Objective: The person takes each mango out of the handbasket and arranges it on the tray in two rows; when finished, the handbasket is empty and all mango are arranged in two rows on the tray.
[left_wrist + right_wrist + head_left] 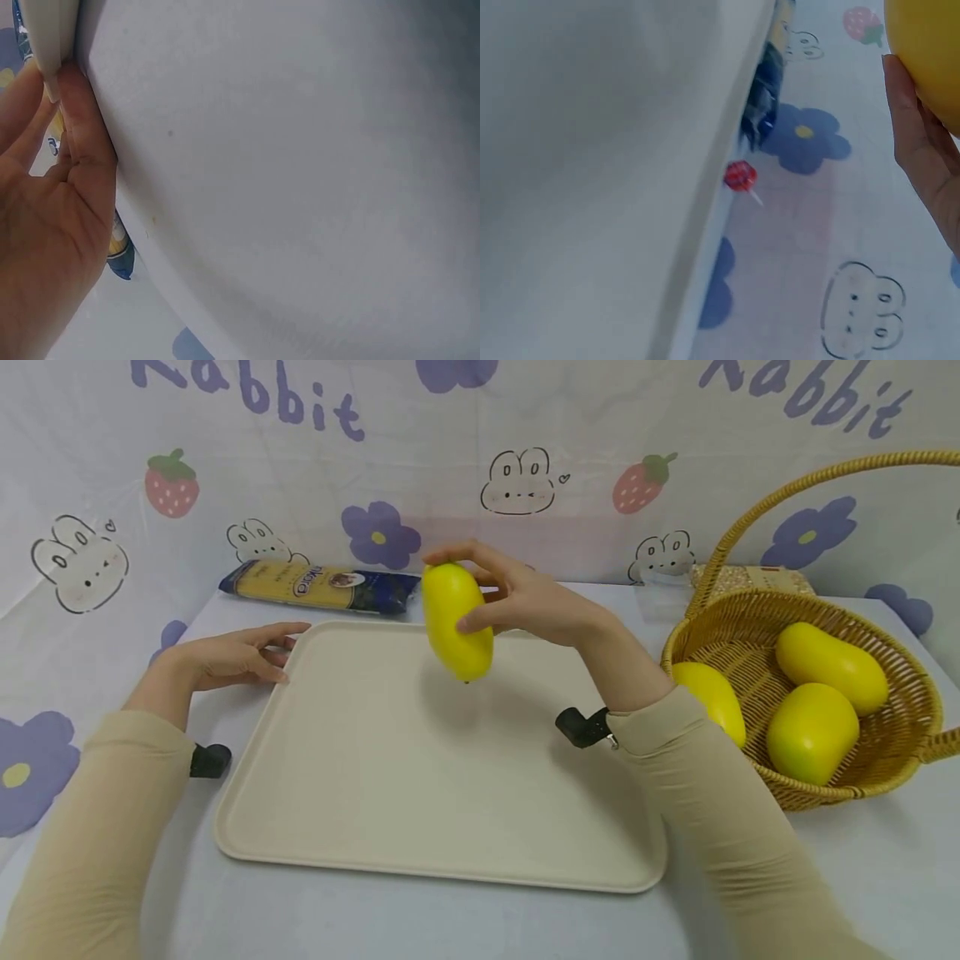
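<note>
Progress: one yellow fruit (450,618) is out of the basket (750,635) and not yet set down. It is suspended above the far half of the tray (375,760), near the middle of the far edge, tilted with its stem end lower and to the right. Setting it down appears to be the outstanding step; the basket contents suggest further units to transfer.

Hand state: the hands are well apart. The right hand (517,597) grips the fruit between thumb and fingers. The left hand (236,658) pinches the tray rim at the far left corner, apparently to steady it.

Containers: the basket stands beyond the tray's right edge and holds three visible fruits: a far fruit (832,668) against the right wall, a near fruit (813,735) at the front, and a left fruit (708,697) partly covered by the right sleeve (697,777). Whether the sleeve hides more cannot be determined. A pasta packet (315,589) lies behind the tray's far left corner
</note>
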Motion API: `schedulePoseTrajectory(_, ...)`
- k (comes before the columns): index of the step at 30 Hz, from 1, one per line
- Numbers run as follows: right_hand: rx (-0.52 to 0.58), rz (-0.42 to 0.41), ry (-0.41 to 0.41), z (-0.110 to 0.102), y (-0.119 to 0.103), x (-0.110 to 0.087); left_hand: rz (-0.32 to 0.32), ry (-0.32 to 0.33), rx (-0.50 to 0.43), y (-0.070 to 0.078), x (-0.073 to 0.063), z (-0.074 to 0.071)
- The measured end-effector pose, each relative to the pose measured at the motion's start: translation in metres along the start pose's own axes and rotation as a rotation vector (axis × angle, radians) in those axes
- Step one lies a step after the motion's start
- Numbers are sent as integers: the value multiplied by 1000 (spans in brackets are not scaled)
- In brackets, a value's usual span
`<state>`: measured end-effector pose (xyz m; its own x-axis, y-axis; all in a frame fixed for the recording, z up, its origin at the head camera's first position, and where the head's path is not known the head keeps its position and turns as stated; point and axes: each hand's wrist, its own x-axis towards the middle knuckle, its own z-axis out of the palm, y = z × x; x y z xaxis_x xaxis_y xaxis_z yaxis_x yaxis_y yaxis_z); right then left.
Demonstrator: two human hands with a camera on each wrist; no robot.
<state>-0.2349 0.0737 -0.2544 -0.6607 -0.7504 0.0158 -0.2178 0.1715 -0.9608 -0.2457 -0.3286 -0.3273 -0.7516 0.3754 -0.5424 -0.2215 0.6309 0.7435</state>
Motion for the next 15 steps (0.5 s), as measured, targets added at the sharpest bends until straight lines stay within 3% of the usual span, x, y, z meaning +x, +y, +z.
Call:
schedulePoseTrajectory(9,187,86,82,14,27,25,1,-5,9,0,-1,0)
schedulePoseTrajectory(15,229,137,96,22,40,38,2,-4,22,0,-1,0)
